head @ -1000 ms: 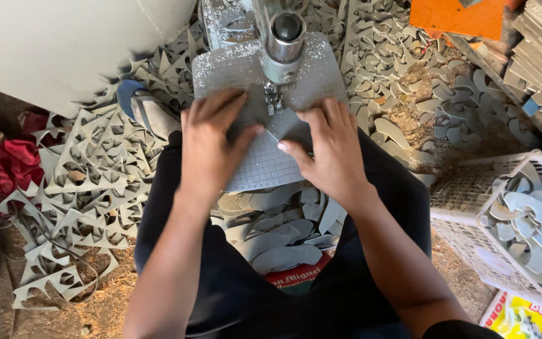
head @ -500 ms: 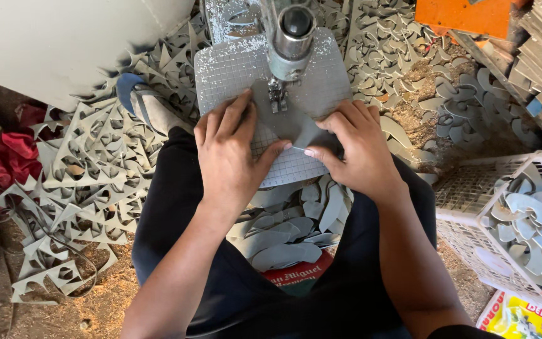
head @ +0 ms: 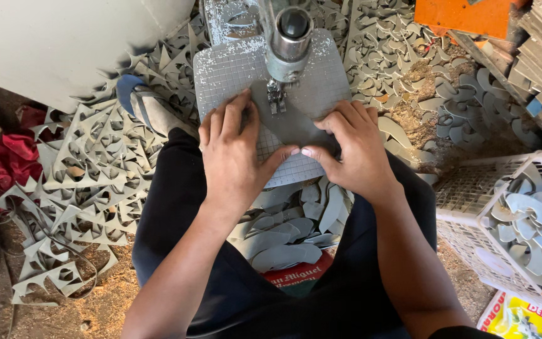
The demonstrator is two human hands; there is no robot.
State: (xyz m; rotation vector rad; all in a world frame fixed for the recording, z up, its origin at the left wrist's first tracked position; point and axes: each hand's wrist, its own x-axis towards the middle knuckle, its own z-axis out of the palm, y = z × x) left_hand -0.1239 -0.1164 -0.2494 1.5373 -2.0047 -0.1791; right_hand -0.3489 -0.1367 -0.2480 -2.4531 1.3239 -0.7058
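Note:
A small saw machine stands before me, with a gridded grey table (head: 227, 72) dusted white and a round metal head (head: 291, 34) above its blade (head: 275, 97). A flat grey piece (head: 290, 125) lies on the table under the blade. My left hand (head: 233, 154) presses down on the piece's left side, fingers spread. My right hand (head: 352, 147) holds its right side, thumb tip almost touching the left thumb. Both hands sit just in front of the blade.
Cut grey curved pieces (head: 283, 242) pile between my knees. Grey offcut sheets with holes (head: 76, 182) cover the floor at left beside a red cloth (head: 7, 160). A white plastic crate (head: 465, 194) with curved pieces stands at right. A sandalled foot (head: 148, 107) rests left of the machine.
Both hands have slid the grey piece slightly and drawn closer, so the thumbs now nearly meet in front of the blade.

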